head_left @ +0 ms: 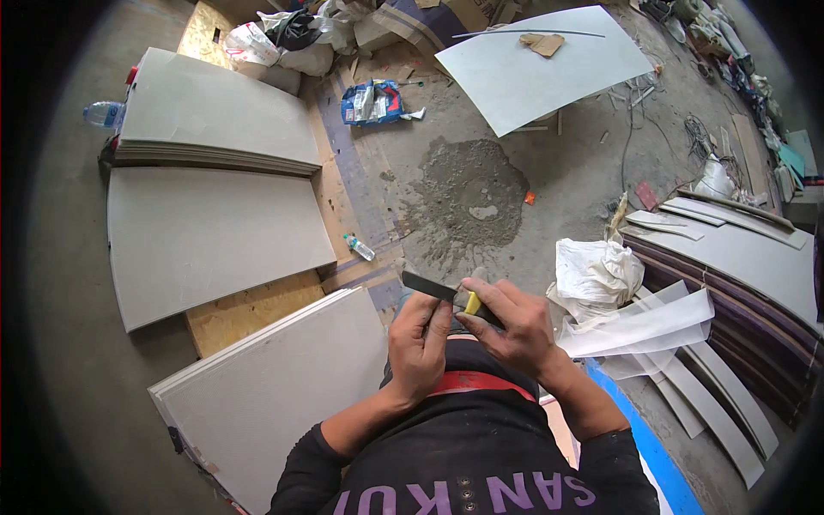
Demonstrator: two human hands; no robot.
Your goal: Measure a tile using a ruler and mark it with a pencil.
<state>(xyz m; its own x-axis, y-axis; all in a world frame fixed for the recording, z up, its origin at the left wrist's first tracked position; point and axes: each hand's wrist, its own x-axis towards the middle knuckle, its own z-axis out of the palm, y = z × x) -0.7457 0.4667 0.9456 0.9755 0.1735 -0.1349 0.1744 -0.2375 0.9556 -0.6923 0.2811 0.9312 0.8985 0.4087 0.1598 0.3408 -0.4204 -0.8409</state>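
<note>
Both my hands meet in front of my waist, closed on small things. In my left hand [418, 345], a dark flat strip [427, 285] is pinched between thumb and fingers and points up and left. My right hand [520, 328] grips a yellow-and-black utility knife [473, 304], its near end close to the strip and the left fingertips. Whether the strip and the knife are joined or only touch, I cannot tell; the fingers hide that spot.
Stacked grey-white boards [219, 240] lie on the left, with a small plastic bottle [360, 248] beside them. Ahead are a wet mortar patch [472, 193], a blue bag [372, 103] and a white panel [545, 73]. White sacking [596, 276] and board offcuts [721, 395] sit right.
</note>
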